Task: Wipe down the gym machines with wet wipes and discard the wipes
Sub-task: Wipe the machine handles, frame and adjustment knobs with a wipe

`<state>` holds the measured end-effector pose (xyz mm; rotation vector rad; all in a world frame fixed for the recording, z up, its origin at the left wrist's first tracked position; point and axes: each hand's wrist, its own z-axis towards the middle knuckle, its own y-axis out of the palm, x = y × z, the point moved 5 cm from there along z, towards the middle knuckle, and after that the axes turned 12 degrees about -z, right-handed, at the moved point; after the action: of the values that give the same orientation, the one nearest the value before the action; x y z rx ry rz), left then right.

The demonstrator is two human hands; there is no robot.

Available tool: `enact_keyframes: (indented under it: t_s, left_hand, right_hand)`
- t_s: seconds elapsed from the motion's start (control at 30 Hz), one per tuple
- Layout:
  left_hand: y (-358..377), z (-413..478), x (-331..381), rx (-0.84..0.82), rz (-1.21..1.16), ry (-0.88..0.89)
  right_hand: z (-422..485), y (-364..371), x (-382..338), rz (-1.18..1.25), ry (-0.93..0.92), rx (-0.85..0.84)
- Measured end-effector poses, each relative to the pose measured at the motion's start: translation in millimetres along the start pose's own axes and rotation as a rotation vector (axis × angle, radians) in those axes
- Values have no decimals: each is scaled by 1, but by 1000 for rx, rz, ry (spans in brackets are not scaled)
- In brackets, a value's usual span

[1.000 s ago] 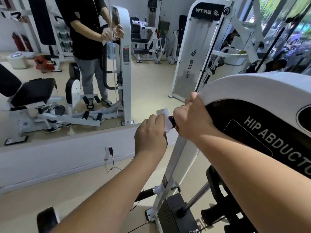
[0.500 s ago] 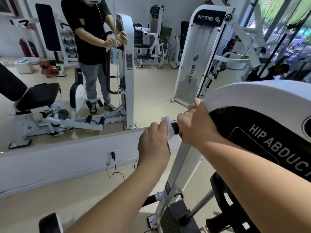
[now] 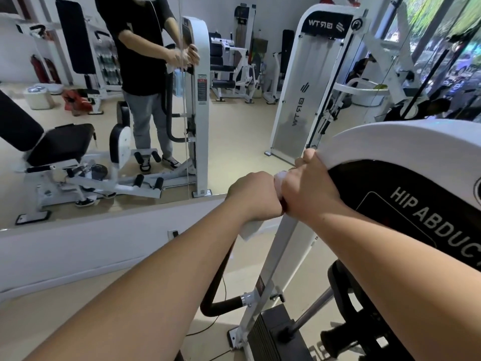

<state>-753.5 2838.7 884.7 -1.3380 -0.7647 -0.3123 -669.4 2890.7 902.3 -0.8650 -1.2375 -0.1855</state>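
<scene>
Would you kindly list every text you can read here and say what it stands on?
"HIP ABDUC", cut by the frame edge: the near machine's black panel.
"BRTW", mirror-reversed: black header of the white machine in the mirror.
"BRTW" again, reversed, running vertically: that machine's shroud.
Too small to read: red-and-white label on the mirrored column; small sticker on the near frame.

The arms behind the left hand and the right hand are bare, and in the mirror up past the hands the person wears a black short-sleeved T-shirt, grey trousers, dark shoes with white edges and a thin white cable.
</scene>
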Motion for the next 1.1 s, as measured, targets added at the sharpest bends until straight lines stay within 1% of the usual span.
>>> enact_keyframes:
  t_s: [0.03, 0.07, 0.1, 0.13, 0.17, 0.2, 0.27, 0.33, 0.37, 0.4, 0.47, 0.53, 0.57, 0.6, 0.67, 0.7, 0.73, 0.77, 0.8, 0.87, 0.93, 1.0, 1.1]
  left_hand:
    - [1, -9, -6, 98, -5, 21]
    - [2, -21, -14, 234, -13, 42]
    - [5, -34, -25, 369, -76, 55]
    - [10, -45, -40, 465, -189, 49]
    - [16, -56, -54, 509, -327, 23]
    - [23, -62, -67, 519, -460, -19]
    - [32, -68, -76, 536, -592, -106]
    - [33, -64, -77, 533, -594, -159]
    - [29, -63, -74, 506, -563, -182]
    - [23, -58, -67, 449, -480, -185]
    - [10, -40, -38, 277, -132, -98]
    - [1, -25, -4, 170, 178, 10]
    - [3, -20, 9, 130, 261, 21]
    - [5, -17, 16, 126, 301, 12]
    - [8, -18, 13, 238, 263, 60]
    - [9, -24, 5, 306, 225, 106]
    - [11, -32, -6, 359, 179, 149]
    - [17, -41, -18, 385, 145, 170]
    - [25, -50, -27, 395, 110, 177]
    - [36, -72, -36, 379, 51, 167]
    - [39, -86, -40, 306, -54, 189]
    - [26, -89, -43, 238, -95, 258]
    - [4, -75, -44, 261, 72, 412]
  right_hand:
    - [-2, 0, -1, -2, -11, 29]
    - [-3, -3, -3, -15, -19, 59]
    - [-3, -4, -2, -13, 1, 87]
    - [-4, -7, -1, 8, 14, 111]
    - [-5, -10, 2, 41, 26, 93]
    - [-5, -9, 1, 47, 21, 90]
    - [-2, -5, -1, 47, 14, 76]
    - [-1, -4, -2, 54, 19, 70]
    - [0, -3, -3, 54, 20, 70]
    - [1, -4, -3, 37, 25, 84]
    - [1, -5, 1, 45, 47, 82]
    - [-2, -5, 1, 64, -1, 65]
    - [-2, -6, 0, 86, -22, 71]
    - [-2, -6, 0, 97, -25, 75]
    - [0, 3, 0, 154, 12, 90]
    - [1, 4, 1, 247, 41, 117]
    - [1, 4, 3, 346, 64, 107]
    - [1, 4, 2, 328, 59, 107]
    - [0, 1, 0, 195, 30, 104]
    - [-2, -1, -1, 72, 6, 27]
    - [-4, -8, -2, 52, -1, 49]
    - [-4, -6, -1, 44, 15, 58]
    - [-7, -9, 0, 53, 7, 95]
